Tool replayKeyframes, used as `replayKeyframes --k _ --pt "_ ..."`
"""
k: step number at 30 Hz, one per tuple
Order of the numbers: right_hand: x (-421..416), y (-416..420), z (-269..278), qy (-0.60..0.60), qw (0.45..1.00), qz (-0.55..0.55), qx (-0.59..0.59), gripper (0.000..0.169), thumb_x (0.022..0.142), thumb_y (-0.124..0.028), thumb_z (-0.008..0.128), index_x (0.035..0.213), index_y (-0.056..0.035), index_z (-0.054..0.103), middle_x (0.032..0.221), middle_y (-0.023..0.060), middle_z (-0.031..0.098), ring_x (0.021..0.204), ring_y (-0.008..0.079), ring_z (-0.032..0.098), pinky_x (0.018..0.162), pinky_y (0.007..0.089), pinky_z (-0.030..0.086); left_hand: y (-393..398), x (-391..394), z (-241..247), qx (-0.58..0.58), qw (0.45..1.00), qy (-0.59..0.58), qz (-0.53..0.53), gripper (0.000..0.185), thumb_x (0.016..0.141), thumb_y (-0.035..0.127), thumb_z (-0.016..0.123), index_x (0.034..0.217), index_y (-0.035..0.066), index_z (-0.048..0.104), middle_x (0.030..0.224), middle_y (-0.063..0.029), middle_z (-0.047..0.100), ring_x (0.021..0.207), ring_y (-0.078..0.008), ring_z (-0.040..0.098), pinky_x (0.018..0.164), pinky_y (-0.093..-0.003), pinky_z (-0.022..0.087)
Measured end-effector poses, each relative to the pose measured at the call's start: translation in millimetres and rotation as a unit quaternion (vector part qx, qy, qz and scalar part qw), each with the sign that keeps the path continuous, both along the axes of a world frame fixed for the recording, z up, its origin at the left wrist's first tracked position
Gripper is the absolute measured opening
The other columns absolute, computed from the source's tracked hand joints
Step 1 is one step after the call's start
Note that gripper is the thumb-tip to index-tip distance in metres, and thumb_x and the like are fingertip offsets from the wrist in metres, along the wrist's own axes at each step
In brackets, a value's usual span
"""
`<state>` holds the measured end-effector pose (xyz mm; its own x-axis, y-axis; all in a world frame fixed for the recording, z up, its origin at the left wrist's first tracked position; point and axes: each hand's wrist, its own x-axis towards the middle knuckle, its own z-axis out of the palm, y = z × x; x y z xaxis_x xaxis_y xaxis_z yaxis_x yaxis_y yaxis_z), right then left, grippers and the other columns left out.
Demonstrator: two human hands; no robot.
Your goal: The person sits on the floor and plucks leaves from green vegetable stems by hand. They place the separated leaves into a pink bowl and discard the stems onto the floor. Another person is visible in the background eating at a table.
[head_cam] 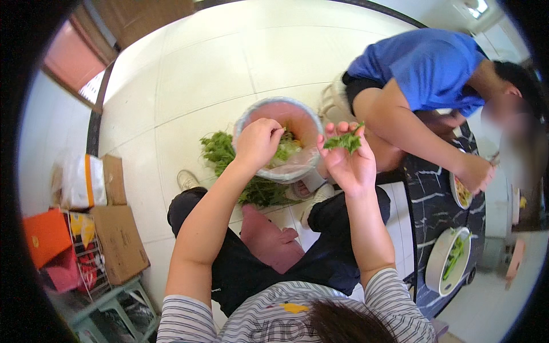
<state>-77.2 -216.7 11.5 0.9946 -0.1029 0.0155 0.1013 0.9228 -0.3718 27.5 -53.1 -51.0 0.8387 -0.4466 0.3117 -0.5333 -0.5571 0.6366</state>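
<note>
My left hand point(260, 141) is over the left side of a round bin point(245, 118) with a liner, its thumb and fingers pinched on what looks like a small green scrap point(284, 128). To the bin's right, my right hand point(349, 167) is turned palm up. A torn green leaf point(344, 142) is held there between thumb and fingers. Pale green and yellowish scraps point(285, 151) lie inside the bin. Leafy greens point(218, 149) show on the floor at its left, and more leafy greens point(262, 191) lie in front, close to my feet.
A person in a blue shirt point(422, 64) sits at right, one hand over a dish of food point(462, 193) on a black marbled table point(424, 214). A white oval container point(435, 263) holds green stems. Between my legs is a pink plush-like thing point(270, 242). Cardboard boxes point(118, 240) stand left.
</note>
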Motion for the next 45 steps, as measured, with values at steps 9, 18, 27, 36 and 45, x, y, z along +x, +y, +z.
replayKeyframes --k 9,18,27,36,45 --pt "-230.2 -90.6 100.2 0.298 0.376 -0.654 -0.585 0.018 0.088 -0.008 0.046 0.092 0.0026 0.06 0.088 0.0133 0.061 0.082 0.0173 0.056 0.075 0.0306 0.046 -47.2 12.8 -69.2 0.284 0.959 0.017 -0.008 0.019 0.073 0.013 0.062 0.09 0.004 0.063 0.091 -0.0129 0.061 0.089 -0.0246 0.057 0.077 -0.0369 0.044" --pt "-316.8 -128.9 110.3 0.378 0.065 -0.428 -0.818 0.027 0.083 -0.011 0.054 0.106 0.0025 0.057 0.111 0.0186 0.056 0.105 0.0317 0.051 0.092 0.0377 0.038 -34.1 3.1 -83.9 0.308 0.937 0.162 0.01 0.029 0.079 0.029 0.06 0.077 0.001 0.066 0.079 -0.016 0.064 0.078 -0.0337 0.061 0.07 -0.0417 0.047" --pt "-166.2 4.0 74.3 0.09 0.422 -0.488 -0.758 0.005 0.081 0.001 0.057 0.085 0.0018 0.061 0.087 0.0098 0.062 0.079 0.019 0.057 0.074 0.0289 0.045 26.8 5.8 -34.4 0.25 0.967 0.048 0.001 0.041 0.072 0.011 0.063 0.113 0.009 0.054 0.128 -0.0129 0.043 0.102 -0.0291 0.053 0.082 -0.0382 0.046" --pt "-25.9 106.0 -261.9 0.33 0.562 0.205 -0.73 0.023 0.081 -0.019 0.055 0.093 -0.0017 0.065 0.072 0.0102 0.064 0.066 0.0204 0.061 0.062 0.033 0.046 94.8 -5.8 16.2 -0.144 0.957 0.229 0.103 0.036 0.084 0.021 0.055 0.113 0.001 0.051 0.101 -0.0123 0.061 0.086 -0.0197 0.06 0.071 -0.0303 0.048" --pt "6.1 141.8 -372.3 0.428 0.442 0.25 -0.748 0.031 0.082 -0.021 0.057 0.105 -0.001 0.053 0.107 0.0178 0.056 0.091 0.032 0.056 0.077 0.0425 0.045 175.4 -19.7 23.8 -0.392 0.84 0.317 0.202 0.011 0.08 0.0 0.047 0.086 0.002 0.056 0.083 -0.0064 0.059 0.077 -0.0123 0.057 0.074 -0.0248 0.046"
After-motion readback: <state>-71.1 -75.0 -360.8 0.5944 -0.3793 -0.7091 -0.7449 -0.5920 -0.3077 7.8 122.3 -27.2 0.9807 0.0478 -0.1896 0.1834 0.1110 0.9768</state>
